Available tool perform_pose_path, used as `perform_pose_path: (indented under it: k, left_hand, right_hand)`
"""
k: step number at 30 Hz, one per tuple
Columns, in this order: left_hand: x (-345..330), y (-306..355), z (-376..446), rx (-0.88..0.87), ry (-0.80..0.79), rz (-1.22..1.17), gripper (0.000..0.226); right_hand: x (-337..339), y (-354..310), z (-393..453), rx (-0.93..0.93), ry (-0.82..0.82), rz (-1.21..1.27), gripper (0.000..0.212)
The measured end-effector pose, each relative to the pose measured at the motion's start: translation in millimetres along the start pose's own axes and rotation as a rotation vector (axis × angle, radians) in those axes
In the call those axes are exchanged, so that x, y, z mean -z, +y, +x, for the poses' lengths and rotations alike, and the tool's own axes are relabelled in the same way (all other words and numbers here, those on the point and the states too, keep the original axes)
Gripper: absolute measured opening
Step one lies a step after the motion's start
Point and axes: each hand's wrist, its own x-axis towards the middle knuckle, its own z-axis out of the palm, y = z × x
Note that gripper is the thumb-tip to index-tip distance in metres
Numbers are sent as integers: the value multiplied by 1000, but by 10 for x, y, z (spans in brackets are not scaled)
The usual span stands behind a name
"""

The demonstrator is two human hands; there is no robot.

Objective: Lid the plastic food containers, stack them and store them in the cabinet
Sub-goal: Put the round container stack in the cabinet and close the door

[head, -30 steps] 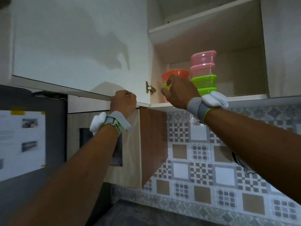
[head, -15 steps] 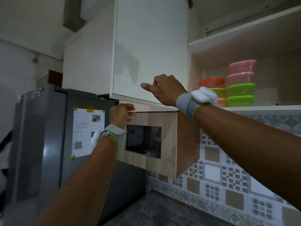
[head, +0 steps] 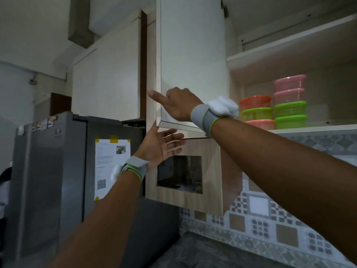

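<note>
Left hand (head: 161, 147) now dropped off cabinet door (head: 191, 60), fingers spread; right hand (head: 178, 107) laid on door, index finger out, nothing gripped. Lidded pink, green, orange containers (head: 289, 101) stacked upright on shelf (head: 316, 129).

A home kitchen. At the left of the frame, a grey refrigerator (head: 48, 171) with a printed sheet (head: 112, 167) taped to its side and magnets near the top. In the upper right, an open white wall cabinet (head: 289, 55) with stacked plastic food containers (head: 289, 101) on its shelf. Below, a patterned tile backsplash (head: 260, 219) over a dark stone countertop (head: 212, 254). At centre, a wood-grain cabinet door with a dark glass window (head: 179, 173).
</note>
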Motion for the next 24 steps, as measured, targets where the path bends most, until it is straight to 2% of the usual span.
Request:
perform_pose_path:
  k: [4,8,11,14,17,19,24]
  left_hand:
    - [-142,-170,138,43,-176,-80,69]
    - [-558,-373,275,33,-346,-219,56]
    - [-993,-554,364,99,-527,-340,58]
    - [-1412,-635,385,92,-662,-359,51]
    - [-1859,-777,376,49,-682,-375,40]
    - [-2140,-881,388,43,-670,-373,42]
    - [-2862,-1182,429,-46,-621,-151,50]
  right_hand:
    - [194,51,-72,-57,89,-27,71]
    - [483,211,-277,-50,230,-62,71]
    - [781,448,-527,-84,331,-134,72]
    - [1046,632,-744,-138,363,-229,74]
    - [1320,919,-939,-189,346,-300,72]
    - [1495,1140,-1067,-252,317,-329,72]
    - [1893,1731,-1432,-360,272,-392,61]
